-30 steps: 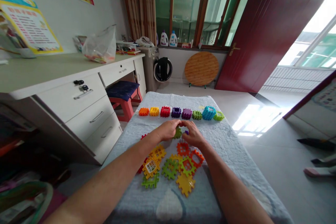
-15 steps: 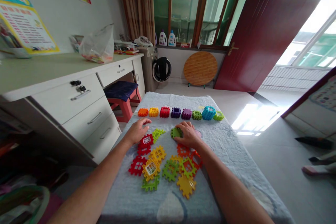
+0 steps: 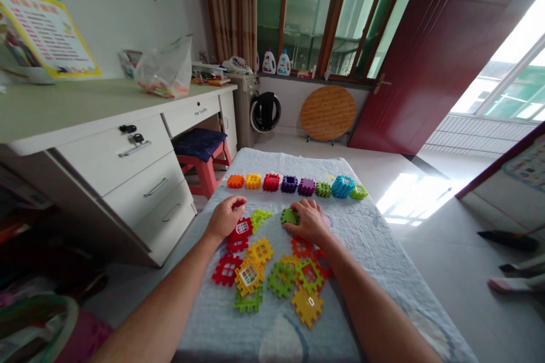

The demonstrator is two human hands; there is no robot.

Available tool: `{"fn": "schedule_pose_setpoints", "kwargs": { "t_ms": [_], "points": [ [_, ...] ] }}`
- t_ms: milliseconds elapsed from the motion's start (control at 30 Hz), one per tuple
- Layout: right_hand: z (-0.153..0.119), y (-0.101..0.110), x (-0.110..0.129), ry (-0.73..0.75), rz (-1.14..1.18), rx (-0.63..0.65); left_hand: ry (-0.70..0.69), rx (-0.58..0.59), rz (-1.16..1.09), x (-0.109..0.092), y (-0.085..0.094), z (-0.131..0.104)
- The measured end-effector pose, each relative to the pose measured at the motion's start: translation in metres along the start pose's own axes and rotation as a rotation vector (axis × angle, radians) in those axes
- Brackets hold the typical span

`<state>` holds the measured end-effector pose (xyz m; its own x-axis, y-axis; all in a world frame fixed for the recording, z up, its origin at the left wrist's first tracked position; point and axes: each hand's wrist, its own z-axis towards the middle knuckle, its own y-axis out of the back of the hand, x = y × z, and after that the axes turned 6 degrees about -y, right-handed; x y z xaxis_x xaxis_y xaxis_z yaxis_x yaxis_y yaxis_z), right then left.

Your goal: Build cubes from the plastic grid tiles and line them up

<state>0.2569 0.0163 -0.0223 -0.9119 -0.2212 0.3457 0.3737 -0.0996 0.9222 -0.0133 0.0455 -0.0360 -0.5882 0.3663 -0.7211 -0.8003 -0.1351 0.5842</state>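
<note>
My left hand (image 3: 227, 218) hovers or rests by the left side of the loose pieces, fingers curled together with nothing visible in them. Just below it is a red window piece (image 3: 242, 228), with a lime-green piece (image 3: 259, 218) beside that. My right hand (image 3: 312, 219) has its fingers around the right side of a green building piece (image 3: 289, 216); the covered part is hidden. Something pink (image 3: 326, 220) shows partly behind this hand. Nearer me lie yellow window pieces (image 3: 249, 275), green pieces (image 3: 281, 279), orange pieces (image 3: 301, 247) and a yellow plate (image 3: 307, 305).
Colour-sorted stacks line the table's far side, from an orange stack (image 3: 235, 181) to a blue stack (image 3: 343, 186). A pale blue cloth (image 3: 366, 272) covers the table. To the left stand a white desk (image 3: 140, 181) and a red stool (image 3: 204, 176).
My left hand's fingers have curled in more. My right hand stays at the green piece. The whole view has shifted slightly.
</note>
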Motion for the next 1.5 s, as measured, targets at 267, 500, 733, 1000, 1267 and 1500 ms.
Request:
{"fn": "schedule_pose_setpoints", "kwargs": {
  "t_ms": [267, 500, 733, 1000, 1267, 1500],
  "points": [
    [0.006, 0.007, 0.008, -0.017, -0.117, 0.038, 0.006, 0.026, -0.023, -0.003, -0.002, 0.000],
    [0.019, 0.016, 0.018, 0.021, -0.228, 0.165, 0.016, 0.047, -0.017, -0.005, 0.001, 0.000],
    [0.041, 0.081, -0.034, -0.054, -0.199, -0.087, 0.040, 0.046, -0.012, -0.006, 0.004, -0.001],
    [0.079, 0.091, -0.095, -0.171, -0.336, -0.019, 0.035, 0.065, -0.004, -0.010, 0.006, -0.002],
    [0.086, 0.068, -0.102, -0.184, -0.389, 0.065, 0.040, 0.080, -0.026, -0.009, 0.005, -0.001],
    [0.078, 0.078, -0.097, -0.170, -0.384, -0.003, 0.034, 0.127, -0.057, -0.006, 0.006, -0.001]
  ]
}}
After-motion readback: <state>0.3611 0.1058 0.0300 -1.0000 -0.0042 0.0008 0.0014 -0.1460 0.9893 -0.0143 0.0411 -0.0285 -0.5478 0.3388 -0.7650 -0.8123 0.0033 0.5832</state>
